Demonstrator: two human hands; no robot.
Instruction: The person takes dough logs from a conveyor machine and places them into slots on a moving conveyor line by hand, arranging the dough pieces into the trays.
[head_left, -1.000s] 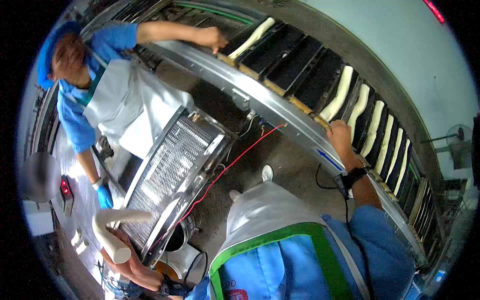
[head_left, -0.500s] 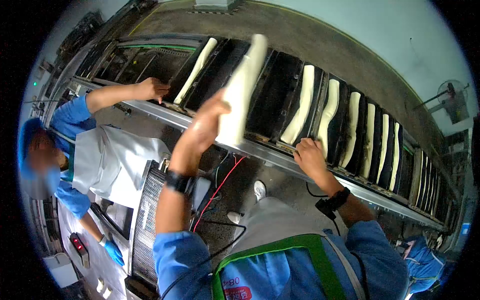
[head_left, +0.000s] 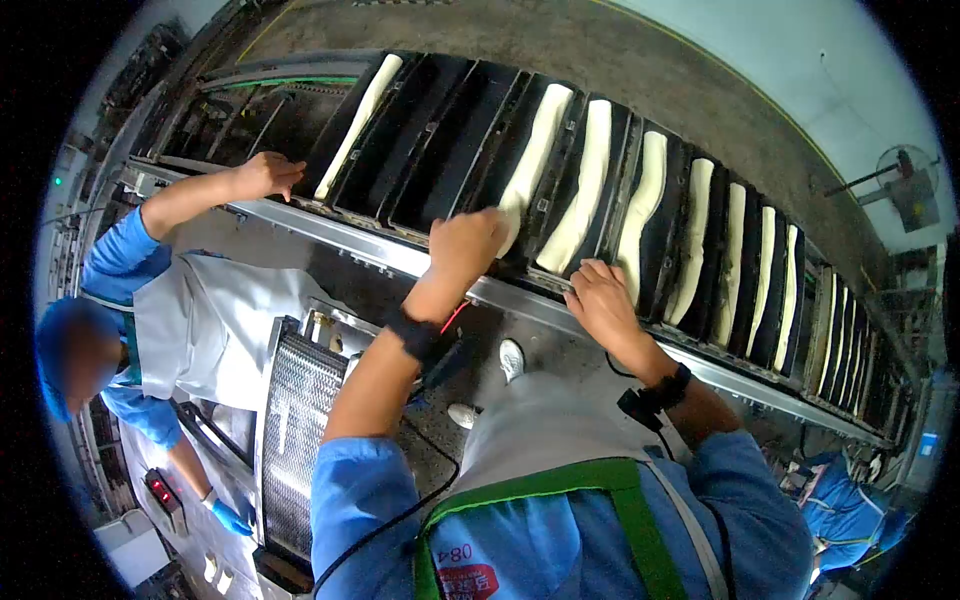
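A long pale dough strip (head_left: 533,150) lies lengthwise in a black trough, its near end under my left hand (head_left: 468,245). The fingers of that hand are curled around this end, and part of the grip is hidden. To its right, another dough strip (head_left: 582,190) rests in the neighbouring trough. My right hand (head_left: 605,300) lies on the front edge of the trough row, fingers extended and holding nothing, close to the near end of a curved dough strip (head_left: 643,200).
A metal rail (head_left: 350,245) runs along the front of the troughs. At the left, a co-worker's bare hand (head_left: 270,177) hovers by the rail, and their blue-gloved hand (head_left: 230,517) rests on a table. A mesh conveyor (head_left: 305,420) stands between us. Another person (head_left: 850,515) is at the lower right.
My left hand has lowered the dough strip from above the troughs into one of them. My right hand has shifted slightly left, and the troughs appear shifted left in view.
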